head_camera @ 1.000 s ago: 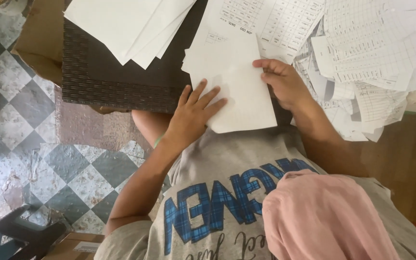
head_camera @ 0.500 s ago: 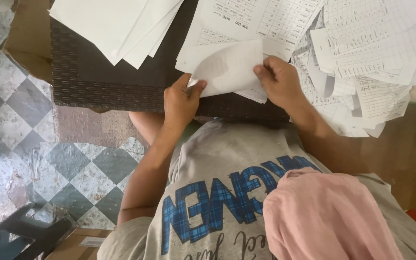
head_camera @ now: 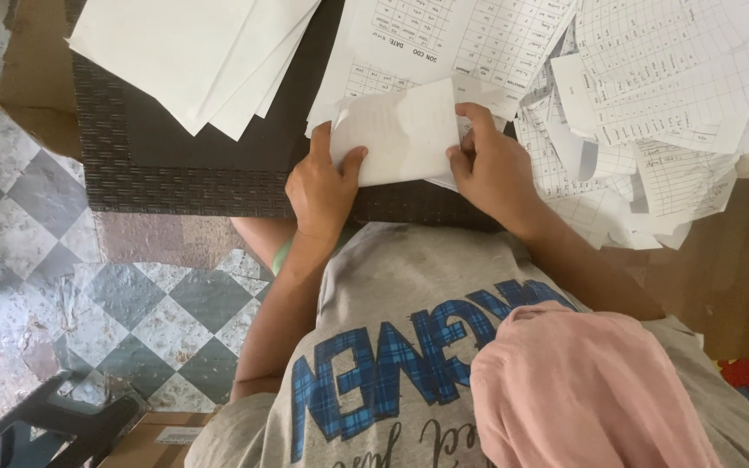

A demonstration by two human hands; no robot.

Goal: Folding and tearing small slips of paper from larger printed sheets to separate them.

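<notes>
- I see my left hand [head_camera: 322, 186] pinching the left edge of a folded white sheet [head_camera: 400, 130], thumb on top and fingers curled under it, so it is closed on the paper.
- My right hand [head_camera: 491, 165] grips the sheet's right edge the same way, fingers bent over the fold.
- The sheet sits just above the near edge of the dark woven tabletop [head_camera: 175, 173], held slightly raised between both hands, in front of my chest.
- To fold it well, I judge the edges should be lined up first, then the crease pressed flat from the middle outward with the thumbs; thin paper skews easily if one side is pulled harder.
- The sheet looks thin, matte and slightly see-through, with faint print showing from the other side.
- A fan of blank white sheets [head_camera: 192, 52] lies well to the left; a loose heap of printed grid forms [head_camera: 652, 104], some torn and curled, spreads to the right.
- The tabletop has a ribbed, wicker-like weave; below it lies a checkered tile floor [head_camera: 62, 286].
</notes>
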